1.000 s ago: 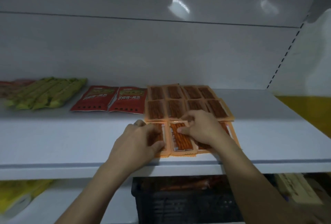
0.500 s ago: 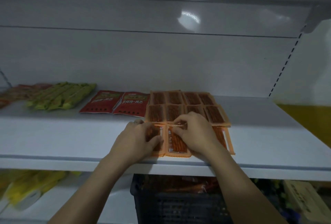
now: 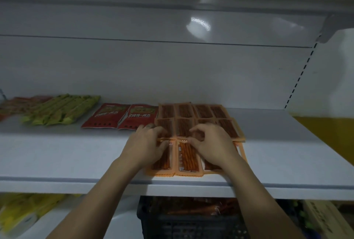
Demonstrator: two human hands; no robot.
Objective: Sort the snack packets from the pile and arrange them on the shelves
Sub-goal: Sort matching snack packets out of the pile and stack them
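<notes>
**Shelf partly stocked, front row of packets being set**

In the middle of the frame, orange packets [image 3: 203,111] lie flat in neat rows on a white shelf [image 3: 76,148]. The left hand [image 3: 147,143] and right hand [image 3: 210,143] rest on the nearest row, fingers curled narrow, each pinching a packet's top edge. To the left lie red packets [image 3: 118,116] and, further left, green packets [image 3: 63,108], each kind grouped apart. At the bottom, a dark crate [image 3: 191,223] under the shelf holds more packets, so sorting seems unfinished.
</notes>
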